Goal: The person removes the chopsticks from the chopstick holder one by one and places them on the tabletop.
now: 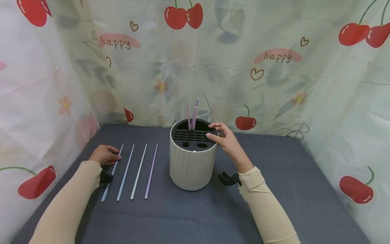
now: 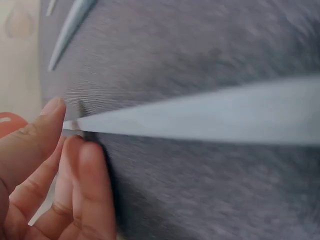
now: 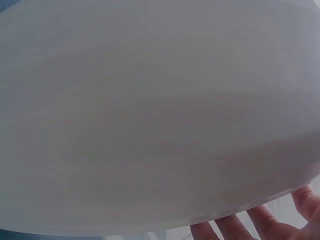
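At the left of the table, my left hand [image 1: 105,155] pinches the leftmost blue chopstick [image 1: 107,190] near its far end. In the left wrist view, the thumb lies on one side of that chopstick [image 2: 200,117] and the fingers on the other. A second blue chopstick [image 1: 125,174], a whitish one [image 1: 138,173] and a purple one [image 1: 151,173] lie beside it in a row. My right hand [image 1: 225,138] grips the right rim of a white ribbed utensil holder [image 1: 192,169]. Pink and purple chopsticks [image 1: 194,117] stand in its rear compartment.
The holder's black insert [image 1: 195,146] has long slots across the middle and two round holes at the front. A dark grey cloth [image 1: 189,217] covers the table. Curtains [image 1: 195,51] printed with cherries hang behind and at both sides.
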A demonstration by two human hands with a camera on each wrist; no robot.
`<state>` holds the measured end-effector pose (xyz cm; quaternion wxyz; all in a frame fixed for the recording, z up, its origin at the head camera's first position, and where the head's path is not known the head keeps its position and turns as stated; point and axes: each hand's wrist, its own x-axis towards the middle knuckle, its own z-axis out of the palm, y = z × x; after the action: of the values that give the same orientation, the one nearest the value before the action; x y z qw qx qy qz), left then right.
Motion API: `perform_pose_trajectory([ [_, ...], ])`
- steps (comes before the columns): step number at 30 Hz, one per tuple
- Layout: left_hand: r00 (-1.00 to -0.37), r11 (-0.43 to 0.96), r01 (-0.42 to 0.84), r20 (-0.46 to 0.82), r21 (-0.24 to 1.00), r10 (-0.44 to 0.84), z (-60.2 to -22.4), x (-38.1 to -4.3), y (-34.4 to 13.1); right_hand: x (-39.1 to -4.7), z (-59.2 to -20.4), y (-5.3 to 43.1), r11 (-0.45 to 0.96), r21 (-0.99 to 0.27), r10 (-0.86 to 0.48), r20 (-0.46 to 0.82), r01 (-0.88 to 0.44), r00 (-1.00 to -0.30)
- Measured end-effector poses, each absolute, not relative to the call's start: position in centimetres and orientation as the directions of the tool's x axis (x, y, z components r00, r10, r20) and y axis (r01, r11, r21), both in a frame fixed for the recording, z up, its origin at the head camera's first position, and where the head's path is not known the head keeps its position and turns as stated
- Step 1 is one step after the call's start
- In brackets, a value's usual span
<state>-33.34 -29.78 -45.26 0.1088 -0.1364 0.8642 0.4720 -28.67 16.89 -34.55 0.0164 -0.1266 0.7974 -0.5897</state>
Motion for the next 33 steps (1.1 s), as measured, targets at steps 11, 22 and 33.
perform_pose_trajectory([
  [11,-1.0,0.351,-0.021,-0.014,0.936,-0.022,-37.0,-33.3,-24.5,-28.6,-34.3,17.1,0.279,-0.948,-0.207,0.095,-0.152,-0.974],
  [22,-0.949,-0.05,0.257,0.262,0.965,0.177,-27.7,-31.0,-13.2,-28.6,-34.3,17.0,0.275,-0.948,-0.213,0.103,-0.16,-0.972],
  [33,-0.926,0.111,0.217,0.169,0.97,0.337,-28.3,-30.8,-8.3,-28.8,-34.6,16.9,0.274,-0.947,-0.214,0.107,-0.165,-0.971],
])
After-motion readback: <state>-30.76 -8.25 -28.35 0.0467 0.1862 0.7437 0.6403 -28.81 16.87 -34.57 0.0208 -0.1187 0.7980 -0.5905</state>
